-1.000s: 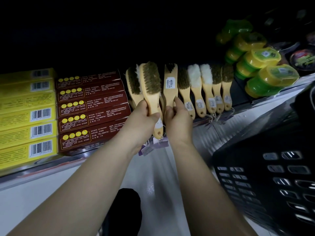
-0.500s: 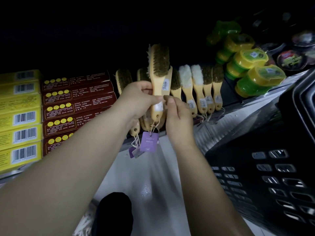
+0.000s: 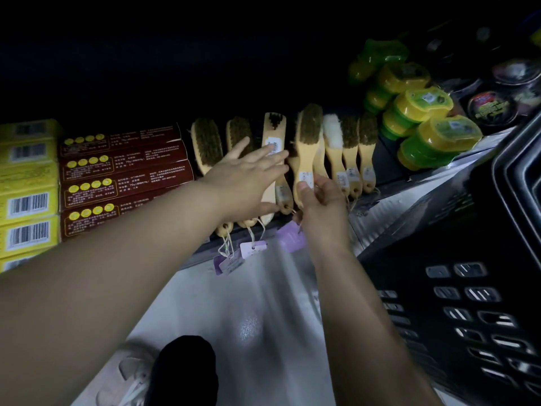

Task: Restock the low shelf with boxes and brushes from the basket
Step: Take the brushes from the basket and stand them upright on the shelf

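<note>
A: Why is your right hand (image 3: 317,197) pinched on the low end of that brush (image 3: 307,150)?

B: You have its wooden handle between thumb and fingers, I judge so that you can steer the head into the gap in the row of brushes (image 3: 351,153) on the low shelf (image 3: 389,206).

A: And your left hand (image 3: 248,177)?

B: Spread flat, fingers wide, gripping nothing. It lies across the brushes on the left, probably to keep them from tipping while you slot yours in.

A: Which way does the brush point?

B: Its long axis runs front to back: bristle head toward the dark rear, bristles facing up, handle toward you. Its purple tag (image 3: 291,237) dangles over the shelf edge. The basket (image 3: 456,288) stands just to your right.
</note>
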Tool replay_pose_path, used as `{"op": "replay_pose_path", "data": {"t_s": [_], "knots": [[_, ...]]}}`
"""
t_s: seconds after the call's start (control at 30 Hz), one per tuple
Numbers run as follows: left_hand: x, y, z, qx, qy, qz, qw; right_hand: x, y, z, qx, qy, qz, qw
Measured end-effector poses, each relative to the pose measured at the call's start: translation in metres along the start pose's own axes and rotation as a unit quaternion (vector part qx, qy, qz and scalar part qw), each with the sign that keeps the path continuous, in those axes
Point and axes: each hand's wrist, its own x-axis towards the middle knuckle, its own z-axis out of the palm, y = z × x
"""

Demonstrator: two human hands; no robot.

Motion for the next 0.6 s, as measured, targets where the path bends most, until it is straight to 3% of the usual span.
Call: {"op": "replay_pose_path", "data": {"t_s": [0.23, 0.6], "knots": [[-0.011, 0.002, 0.018, 0.061, 0.024, -0.05, 0.997, 0.003, 0.009, 0.013, -0.146, 0.0, -0.074, 0.987], [-0.023, 0.0, 0.008, -0.056, 0.105, -0.071, 0.99, 0.003, 0.014, 0.014, -0.328, 0.019, -0.119, 0.937]]}}
